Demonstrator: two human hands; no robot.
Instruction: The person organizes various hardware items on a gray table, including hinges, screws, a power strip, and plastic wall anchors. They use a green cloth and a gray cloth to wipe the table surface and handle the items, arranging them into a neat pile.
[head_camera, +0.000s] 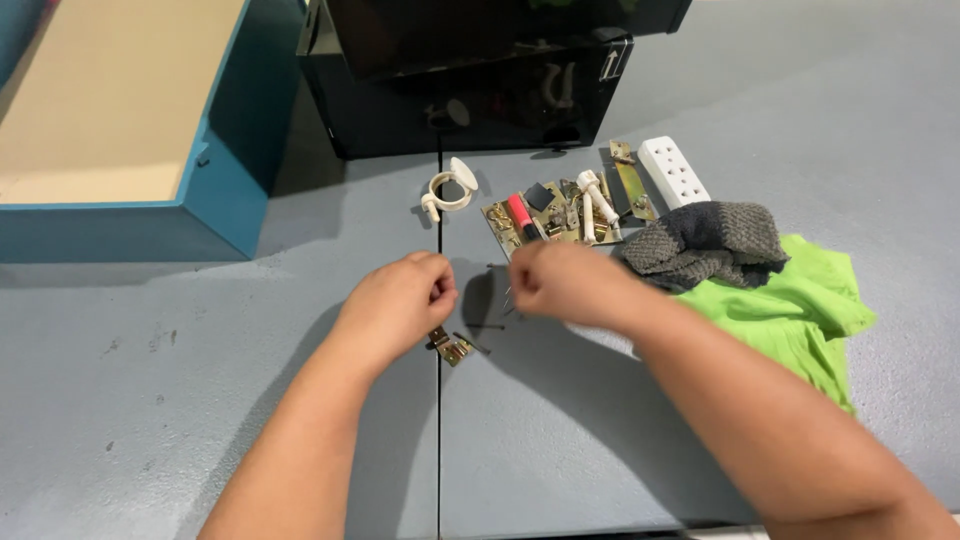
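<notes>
Left hand (398, 300): hovers over the middle of the grey counter (150, 400), fingers curled shut; whether they pinch anything cannot be told.
Right hand (560, 283): just beside it, fingers closed in a loose fist, grip blurred.
Brass contact piece (451, 346): lies on the counter's centre seam, just below the left hand, small dark screws near it.
Stripped circuit board (545, 222): beyond the hands toward the far edge, with a white socket strip (673, 171) to its right.
White plastic ring (446, 189): left of the board.
Cloths: grey knit cloth (705, 243) on green cloth (800, 305), near the right edge.
Far edge: black box (470, 90); blue box (130, 130) at the far left corner.
</notes>
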